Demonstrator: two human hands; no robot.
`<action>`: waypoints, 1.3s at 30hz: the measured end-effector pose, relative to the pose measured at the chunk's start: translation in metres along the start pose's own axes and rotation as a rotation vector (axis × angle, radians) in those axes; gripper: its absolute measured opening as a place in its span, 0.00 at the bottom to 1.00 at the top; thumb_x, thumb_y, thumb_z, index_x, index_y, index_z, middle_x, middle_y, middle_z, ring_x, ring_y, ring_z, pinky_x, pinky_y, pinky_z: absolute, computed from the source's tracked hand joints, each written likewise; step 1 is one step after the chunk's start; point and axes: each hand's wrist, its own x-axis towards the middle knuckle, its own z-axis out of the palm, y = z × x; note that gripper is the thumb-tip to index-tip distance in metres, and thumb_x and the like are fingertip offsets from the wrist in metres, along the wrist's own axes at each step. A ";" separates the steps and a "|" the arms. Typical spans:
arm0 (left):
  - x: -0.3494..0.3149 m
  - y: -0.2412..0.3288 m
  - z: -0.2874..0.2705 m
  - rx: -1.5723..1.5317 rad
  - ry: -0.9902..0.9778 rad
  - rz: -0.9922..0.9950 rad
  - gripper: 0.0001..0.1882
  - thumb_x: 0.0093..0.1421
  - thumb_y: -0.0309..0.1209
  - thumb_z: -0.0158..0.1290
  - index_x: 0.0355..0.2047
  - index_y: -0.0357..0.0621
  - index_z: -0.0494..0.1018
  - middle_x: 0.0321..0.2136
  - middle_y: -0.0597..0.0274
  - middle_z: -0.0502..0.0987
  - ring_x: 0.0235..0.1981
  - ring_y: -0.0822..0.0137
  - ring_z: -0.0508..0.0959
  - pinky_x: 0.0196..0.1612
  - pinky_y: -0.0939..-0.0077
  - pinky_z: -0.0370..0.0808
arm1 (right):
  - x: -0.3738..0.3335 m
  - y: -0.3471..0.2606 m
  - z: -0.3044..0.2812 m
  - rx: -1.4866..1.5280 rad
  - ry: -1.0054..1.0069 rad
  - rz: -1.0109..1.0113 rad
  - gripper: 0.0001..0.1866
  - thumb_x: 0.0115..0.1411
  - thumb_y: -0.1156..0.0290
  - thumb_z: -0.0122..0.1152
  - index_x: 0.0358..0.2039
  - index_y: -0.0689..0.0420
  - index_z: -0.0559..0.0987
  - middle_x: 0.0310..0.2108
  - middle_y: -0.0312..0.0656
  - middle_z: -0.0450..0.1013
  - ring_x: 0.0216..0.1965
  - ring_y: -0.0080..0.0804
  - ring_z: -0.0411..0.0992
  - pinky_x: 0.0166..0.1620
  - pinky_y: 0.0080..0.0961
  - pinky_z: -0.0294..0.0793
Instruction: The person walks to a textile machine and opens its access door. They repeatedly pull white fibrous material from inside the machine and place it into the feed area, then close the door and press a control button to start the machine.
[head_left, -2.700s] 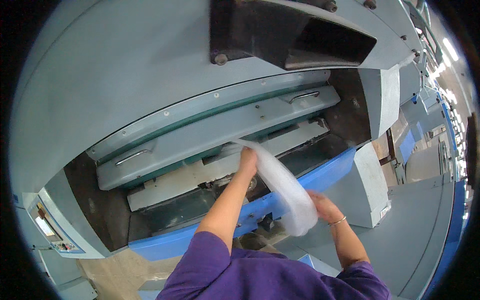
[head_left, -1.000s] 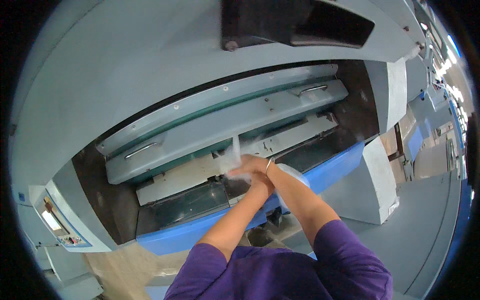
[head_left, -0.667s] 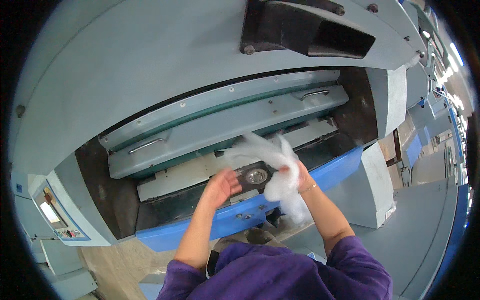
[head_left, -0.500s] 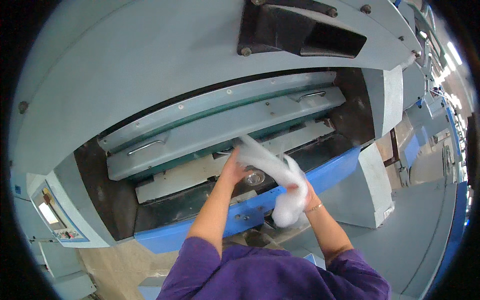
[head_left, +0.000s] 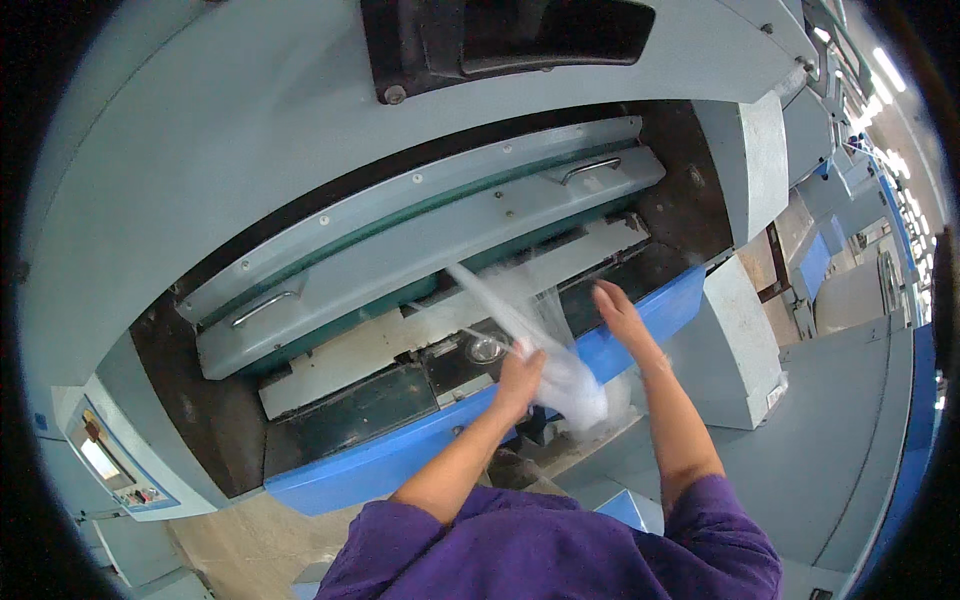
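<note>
A loose length of white fibre web (head_left: 575, 385) stretches from the slot beneath the grey bar down over the blue front rail. It is gathered and thick at its lower end, thin and see-through higher up. My left hand (head_left: 519, 382) is closed round its left side, just above the blue rail (head_left: 365, 452). To the right of the web, my right hand (head_left: 622, 315) is raised over the rail with its fingers loosely bent and nothing visible in them. A round metal funnel-like part (head_left: 486, 349) sits behind my left hand.
The grey bar (head_left: 440, 255) with two metal handles spans the machine opening. A dark bracket (head_left: 500, 40) juts out above. At the left stands a control panel (head_left: 110, 460) with a screen; a pale grey housing (head_left: 740, 345) stands at the right.
My right hand has let go of the web's bunched end and moved up and away. My left hand has come down and right, closing on the web. The view has shifted slightly.
</note>
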 end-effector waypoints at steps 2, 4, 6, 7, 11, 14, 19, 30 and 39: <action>-0.011 -0.007 0.007 0.017 -0.037 -0.050 0.20 0.59 0.27 0.48 0.51 0.35 0.63 0.44 0.52 0.72 0.42 0.63 0.72 0.46 0.71 0.70 | 0.051 -0.005 0.045 -0.116 -0.054 0.073 0.35 0.62 0.46 0.45 0.55 0.67 0.65 0.53 0.57 0.67 0.55 0.46 0.65 0.56 0.31 0.61; -0.018 -0.016 0.011 0.130 -0.046 -0.035 0.20 0.59 0.28 0.48 0.51 0.35 0.63 0.44 0.51 0.73 0.42 0.63 0.72 0.46 0.70 0.69 | 0.082 -0.017 0.094 -0.241 -0.115 0.268 0.41 0.60 0.39 0.41 0.56 0.68 0.64 0.55 0.59 0.63 0.58 0.49 0.61 0.59 0.33 0.57; -0.024 -0.023 0.013 0.359 -0.028 0.004 0.20 0.59 0.29 0.49 0.51 0.34 0.64 0.44 0.50 0.73 0.43 0.61 0.72 0.46 0.69 0.69 | 0.089 -0.037 0.137 -0.098 -0.237 0.262 0.45 0.59 0.35 0.37 0.56 0.68 0.64 0.57 0.58 0.61 0.59 0.47 0.60 0.61 0.33 0.55; -0.029 -0.025 0.014 0.289 -0.023 0.140 0.19 0.59 0.30 0.49 0.49 0.33 0.65 0.43 0.47 0.74 0.43 0.58 0.73 0.46 0.67 0.69 | 0.083 -0.049 0.154 0.105 -0.459 0.273 0.45 0.59 0.34 0.37 0.56 0.68 0.64 0.57 0.56 0.62 0.58 0.45 0.61 0.61 0.32 0.57; -0.065 -0.013 0.001 0.706 -0.281 -0.089 0.19 0.58 0.35 0.49 0.45 0.33 0.68 0.39 0.39 0.74 0.44 0.44 0.73 0.45 0.58 0.68 | 0.031 -0.101 0.173 0.794 -1.089 0.560 0.43 0.57 0.32 0.38 0.54 0.60 0.68 0.50 0.49 0.69 0.50 0.34 0.68 0.53 0.29 0.67; -0.096 0.018 -0.036 0.843 -0.601 0.394 0.21 0.59 0.39 0.50 0.44 0.33 0.68 0.34 0.43 0.75 0.38 0.52 0.76 0.38 0.60 0.71 | -0.013 -0.124 0.141 1.036 -0.879 0.607 0.43 0.54 0.31 0.39 0.55 0.57 0.66 0.40 0.47 0.73 0.36 0.35 0.74 0.39 0.35 0.76; -0.090 0.066 -0.151 0.268 -0.541 -0.277 0.29 0.58 0.49 0.52 0.51 0.40 0.65 0.42 0.57 0.72 0.39 0.65 0.74 0.46 0.70 0.70 | -0.054 -0.108 0.060 1.507 -0.899 0.784 0.46 0.53 0.29 0.37 0.57 0.56 0.62 0.30 0.49 0.74 0.14 0.33 0.69 0.10 0.23 0.65; 0.135 0.005 -0.096 -0.808 0.125 -0.118 0.28 0.59 0.41 0.53 0.55 0.43 0.60 0.51 0.51 0.67 0.50 0.54 0.69 0.54 0.51 0.64 | -0.187 0.007 -0.022 1.752 -0.512 0.778 0.41 0.58 0.35 0.38 0.55 0.61 0.64 0.19 0.42 0.71 0.07 0.23 0.60 0.10 0.18 0.60; 0.119 -0.010 -0.025 0.942 0.212 0.237 0.14 0.57 0.30 0.43 0.39 0.34 0.70 0.37 0.36 0.74 0.41 0.44 0.75 0.43 0.54 0.71 | -0.178 0.000 -0.064 -0.203 0.067 0.414 0.22 0.61 0.64 0.54 0.51 0.65 0.69 0.49 0.51 0.70 0.51 0.35 0.68 0.53 0.30 0.68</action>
